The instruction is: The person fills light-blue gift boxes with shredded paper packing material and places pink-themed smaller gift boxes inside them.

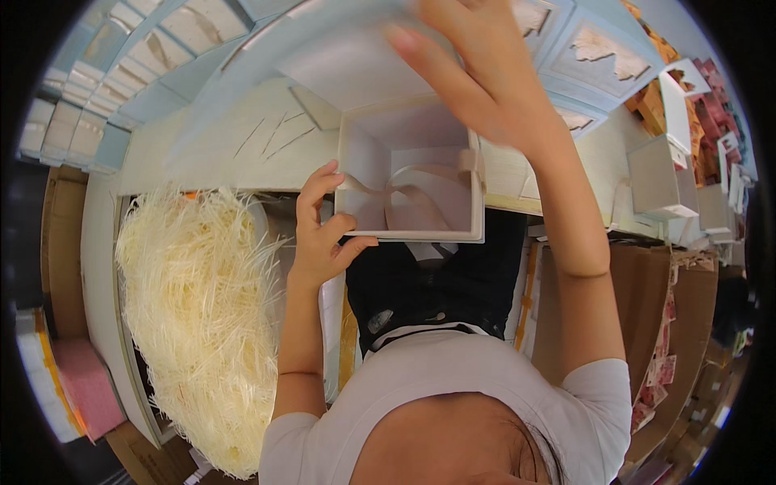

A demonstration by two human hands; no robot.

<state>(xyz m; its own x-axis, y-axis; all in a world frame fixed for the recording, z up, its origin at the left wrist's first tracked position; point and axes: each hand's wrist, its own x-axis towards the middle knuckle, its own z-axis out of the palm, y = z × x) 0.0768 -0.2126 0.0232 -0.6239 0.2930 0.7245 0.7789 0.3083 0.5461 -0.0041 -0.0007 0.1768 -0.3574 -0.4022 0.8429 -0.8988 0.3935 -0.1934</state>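
Observation:
A small open gift box [410,234] with a pale lining sits before me, its near edge over my lap. A loose ribbon [418,197] curls inside it, and a short tab or ribbon end [470,162] hangs over the right wall. My left hand [330,227] grips the box's near left corner, thumb outside and fingers at the rim. The raised lid [364,73] stands at the far side, blurred. Over the lid and the far right corner is my right hand [479,73], also blurred, with thumb spread from the fingers. Its fingertips are partly cut off by the picture's top edge.
Pale shredded filler [200,315] heaps in a bin to the left. Light-blue boxes [176,36] are stacked far left, more with windows [600,57] far right. Open white boxes [664,176] stand right on the table [230,163]. A cardboard carton [636,291] is below right.

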